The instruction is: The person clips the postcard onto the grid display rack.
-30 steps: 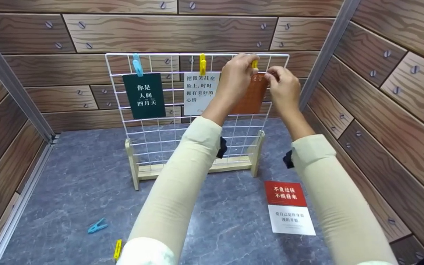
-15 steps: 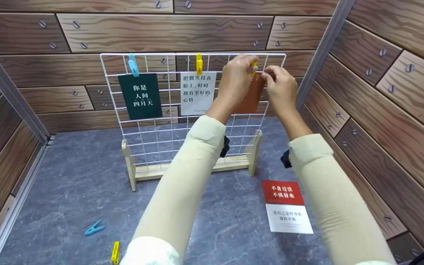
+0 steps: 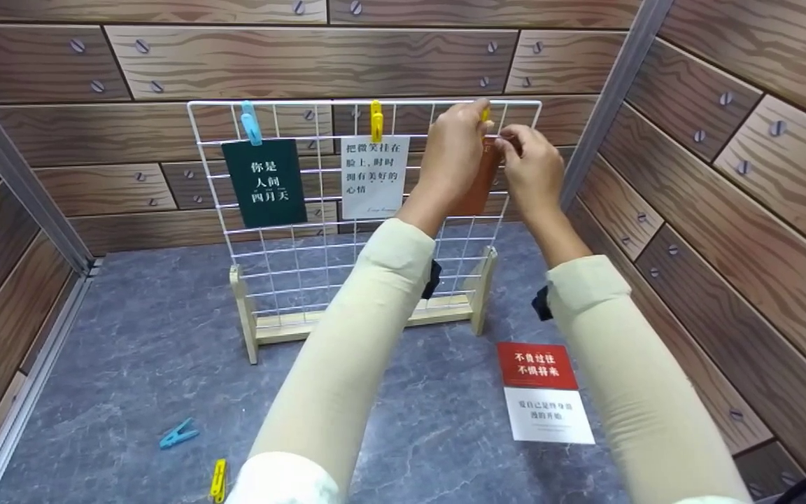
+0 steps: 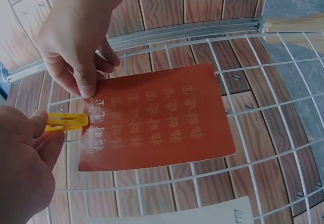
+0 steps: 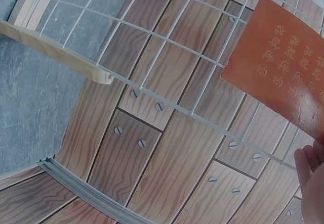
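My L hand point(image 3: 453, 150) pinches yellow clip point(image 4: 73, 121) at top edge of orange card point(image 4: 157, 118); R hand point(image 3: 536, 166) pinches card's top R corner. Card's nr upper R corner of wire rack point(image 3: 305, 103).

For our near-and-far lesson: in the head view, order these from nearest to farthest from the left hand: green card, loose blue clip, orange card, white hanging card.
1. Orange card: partly hidden behind the left hand.
2. White hanging card: just to the hand's left.
3. Green card: hanging farther left.
4. Loose blue clip: on the grey surface, front left.
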Motion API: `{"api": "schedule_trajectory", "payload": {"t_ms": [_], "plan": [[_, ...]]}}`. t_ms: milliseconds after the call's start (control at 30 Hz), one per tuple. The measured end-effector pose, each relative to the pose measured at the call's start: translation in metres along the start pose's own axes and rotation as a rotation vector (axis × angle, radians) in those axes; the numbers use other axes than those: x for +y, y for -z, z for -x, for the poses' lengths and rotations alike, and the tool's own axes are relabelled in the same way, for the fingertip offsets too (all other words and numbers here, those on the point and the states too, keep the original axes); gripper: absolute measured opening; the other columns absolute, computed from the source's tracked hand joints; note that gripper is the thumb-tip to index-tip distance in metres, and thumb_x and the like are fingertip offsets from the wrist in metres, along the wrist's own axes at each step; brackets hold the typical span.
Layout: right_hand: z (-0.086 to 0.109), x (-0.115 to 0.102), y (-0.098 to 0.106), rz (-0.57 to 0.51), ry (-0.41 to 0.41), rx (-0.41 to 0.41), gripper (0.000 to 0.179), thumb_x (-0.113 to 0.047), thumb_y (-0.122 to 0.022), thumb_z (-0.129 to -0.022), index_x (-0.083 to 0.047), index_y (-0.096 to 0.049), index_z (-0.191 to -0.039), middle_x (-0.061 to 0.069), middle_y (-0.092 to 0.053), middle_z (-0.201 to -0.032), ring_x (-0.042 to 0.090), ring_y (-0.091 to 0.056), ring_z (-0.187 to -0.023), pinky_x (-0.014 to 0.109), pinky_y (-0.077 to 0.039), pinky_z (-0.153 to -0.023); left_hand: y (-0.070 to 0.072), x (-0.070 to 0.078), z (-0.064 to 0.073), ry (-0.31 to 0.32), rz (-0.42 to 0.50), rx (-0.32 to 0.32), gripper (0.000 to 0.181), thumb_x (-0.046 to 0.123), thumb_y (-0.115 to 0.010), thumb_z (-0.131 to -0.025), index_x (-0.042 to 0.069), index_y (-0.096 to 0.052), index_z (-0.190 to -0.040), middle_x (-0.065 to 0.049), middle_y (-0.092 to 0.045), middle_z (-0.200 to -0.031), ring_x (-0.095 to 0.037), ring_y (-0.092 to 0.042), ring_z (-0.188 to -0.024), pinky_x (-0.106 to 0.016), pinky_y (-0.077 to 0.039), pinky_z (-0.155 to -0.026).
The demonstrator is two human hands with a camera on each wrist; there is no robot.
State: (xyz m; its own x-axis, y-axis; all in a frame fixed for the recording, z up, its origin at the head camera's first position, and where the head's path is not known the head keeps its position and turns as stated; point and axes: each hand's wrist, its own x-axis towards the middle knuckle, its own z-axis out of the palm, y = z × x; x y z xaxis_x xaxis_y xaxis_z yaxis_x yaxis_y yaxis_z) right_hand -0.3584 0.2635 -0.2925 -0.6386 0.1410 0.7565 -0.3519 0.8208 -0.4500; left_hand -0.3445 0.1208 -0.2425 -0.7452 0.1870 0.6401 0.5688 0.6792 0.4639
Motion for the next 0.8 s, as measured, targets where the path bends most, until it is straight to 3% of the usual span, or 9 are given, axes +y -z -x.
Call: {"api": "schedule_trajectory", "payload": {"t_ms": [267, 533, 800], "plan": [[0.0001, -0.0008, -0.0003, 0.052, 0.018, 0.02, 0.023, -0.024, -0.072, -0.092, -0.004, -0.074, -0.104, 0.014, -0.075, -0.102, 0.038, -0.07, -0.096, 0.053, -0.052, -0.082, 0.0019, -0.0001, -0.001, 0.043, -0.007, -0.016, 0.024, 0.022, -0.061, -0.101, 0.011, -0.07, -0.121, -0.006, -0.076, -0.11, -0.022, -0.071, -0.104, -0.032, -0.057, -0.088], [0.0004, -0.0008, 0.0002, 0.066, 0.057, 0.04, 0.023, -0.022, -0.073, -0.09, -0.003, -0.074, -0.103, 0.015, -0.075, -0.099, 0.038, -0.07, -0.094, 0.053, -0.052, -0.081, 0.0033, -0.0002, -0.0003, 0.056, 0.021, -0.03, 0.031, 0.02, -0.06, -0.102, 0.012, -0.067, -0.131, -0.006, -0.075, -0.117, -0.021, -0.071, -0.107, -0.031, -0.057, -0.09], [0.0016, -0.0018, -0.0005, 0.071, 0.061, 0.053, 0.021, -0.023, -0.071, -0.093, -0.004, -0.075, -0.103, 0.015, -0.074, -0.098, 0.038, -0.07, -0.092, 0.052, -0.052, -0.08, 0.0021, -0.0092, 0.002, 0.054, 0.01, -0.043, 0.024, 0.019, -0.059, -0.102, 0.012, -0.071, -0.122, -0.006, -0.076, -0.11, -0.022, -0.072, -0.1, -0.031, -0.058, -0.086]]}}
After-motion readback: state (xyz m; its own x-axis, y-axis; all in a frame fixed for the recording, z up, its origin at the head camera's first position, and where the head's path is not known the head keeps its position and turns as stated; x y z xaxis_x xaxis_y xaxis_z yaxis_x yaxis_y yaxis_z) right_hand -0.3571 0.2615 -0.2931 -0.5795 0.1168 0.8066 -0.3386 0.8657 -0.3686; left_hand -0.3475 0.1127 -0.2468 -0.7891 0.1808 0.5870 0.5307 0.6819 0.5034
